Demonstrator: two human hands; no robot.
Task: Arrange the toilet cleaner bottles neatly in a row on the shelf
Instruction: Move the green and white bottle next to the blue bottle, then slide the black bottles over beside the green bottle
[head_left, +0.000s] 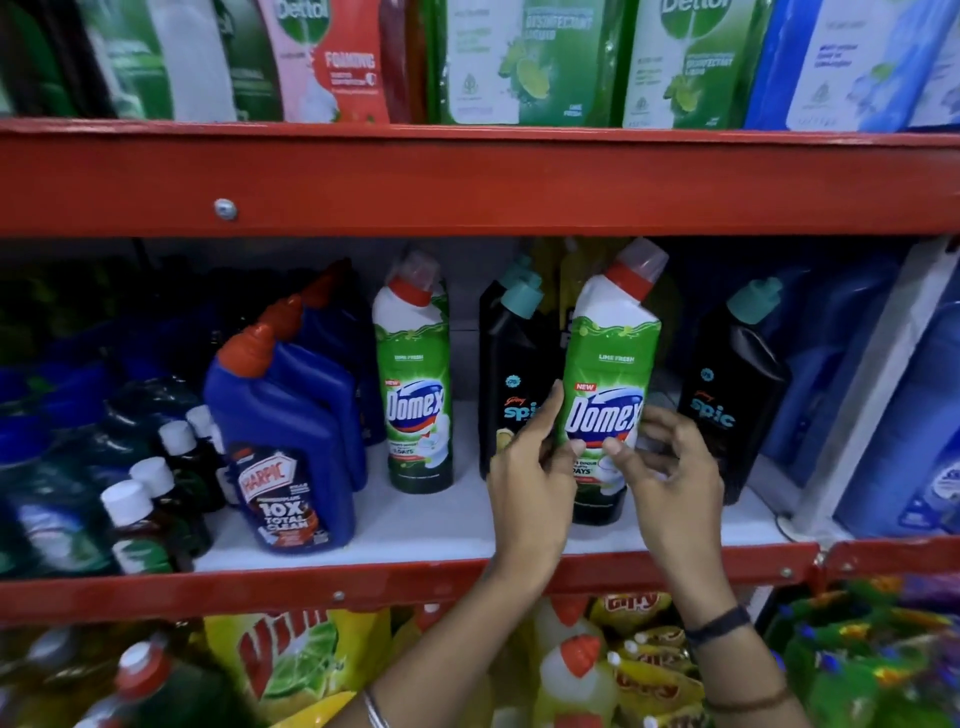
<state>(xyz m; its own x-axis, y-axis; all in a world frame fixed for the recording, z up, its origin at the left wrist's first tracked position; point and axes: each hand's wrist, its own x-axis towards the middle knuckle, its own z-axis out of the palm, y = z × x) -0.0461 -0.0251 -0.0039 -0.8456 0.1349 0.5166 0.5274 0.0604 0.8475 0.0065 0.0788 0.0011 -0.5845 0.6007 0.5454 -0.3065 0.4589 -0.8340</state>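
At a red-framed shelf (363, 525), my left hand (530, 478) and right hand (670, 478) pinch a green Domex bottle (605, 374) between them, each grip pressed to its label; it stands upright at the white shelf's front, between two black Spic bottles (511, 374), with another Domex bottle (415, 374) to the left.

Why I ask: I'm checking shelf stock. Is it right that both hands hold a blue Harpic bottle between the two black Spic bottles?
Not quite. The head view shows the left hand and right hand on a green Domex bottle, not Harpic. It does sit between the black Spic bottles.
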